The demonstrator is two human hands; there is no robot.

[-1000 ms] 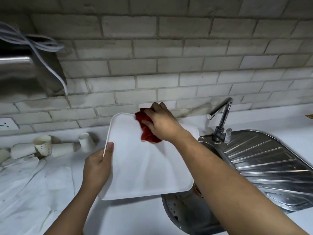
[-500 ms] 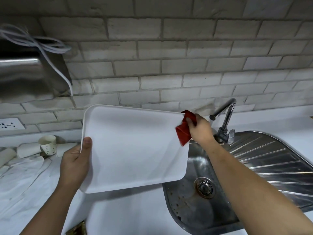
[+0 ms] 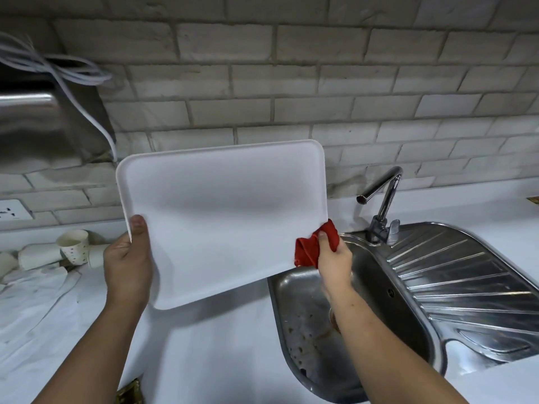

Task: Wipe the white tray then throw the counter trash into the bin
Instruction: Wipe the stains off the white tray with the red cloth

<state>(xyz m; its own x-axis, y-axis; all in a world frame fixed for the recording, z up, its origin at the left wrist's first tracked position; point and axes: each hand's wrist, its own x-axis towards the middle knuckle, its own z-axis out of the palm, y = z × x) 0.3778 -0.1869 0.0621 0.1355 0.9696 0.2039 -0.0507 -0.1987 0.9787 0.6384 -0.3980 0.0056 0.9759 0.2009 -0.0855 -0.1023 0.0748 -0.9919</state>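
The white tray (image 3: 224,217) is held up off the counter, tilted toward me, in front of the brick wall. My left hand (image 3: 128,258) grips its left edge, thumb on the inner face. My right hand (image 3: 334,258) clutches a red cloth (image 3: 309,249) pressed against the tray's lower right edge, above the sink. On the counter at the far left lie several paper cups (image 3: 73,246) and crumpled white paper (image 3: 32,290).
A steel sink (image 3: 358,325) with a ribbed drainboard (image 3: 466,284) and a chrome tap (image 3: 382,205) lies to the right. A metal appliance (image 3: 43,123) with white cables hangs at upper left. A wall socket (image 3: 11,209) sits at the left edge.
My right hand has slid the red cloth from the tray's top left across to its right side and down its right edge. The tray has been raised and tilted more upright.
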